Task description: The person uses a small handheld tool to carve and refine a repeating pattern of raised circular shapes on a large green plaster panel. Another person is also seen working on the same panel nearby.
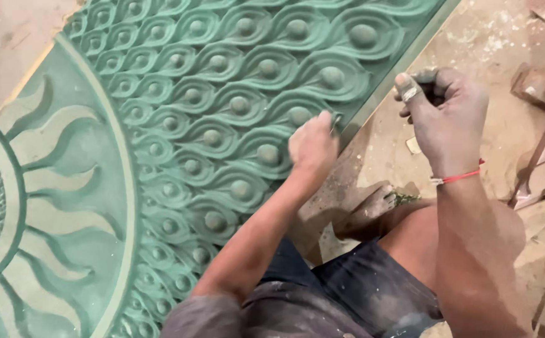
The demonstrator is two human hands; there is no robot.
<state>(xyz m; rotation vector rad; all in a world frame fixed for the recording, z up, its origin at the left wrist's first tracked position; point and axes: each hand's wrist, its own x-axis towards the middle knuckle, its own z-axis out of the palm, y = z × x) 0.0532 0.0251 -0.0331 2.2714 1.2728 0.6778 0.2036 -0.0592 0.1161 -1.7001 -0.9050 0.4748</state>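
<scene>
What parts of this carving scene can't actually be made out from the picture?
- Head view: the tool in the left hand shows only a sliver; the fist hides the rest.
- What the closed right hand grips is hidden by its fingers.
- The green carved panel is cut off at the top, left and bottom edges.
- The pieces at the right edge are cropped and unclear.

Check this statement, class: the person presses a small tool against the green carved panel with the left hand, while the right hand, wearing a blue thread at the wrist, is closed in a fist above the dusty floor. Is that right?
Not quite. In the head view the thread on the right hand is red, not blue. The rest stands: the left hand presses a small tool against the green carved panel, and the right hand is a fist above the dusty floor.
</scene>
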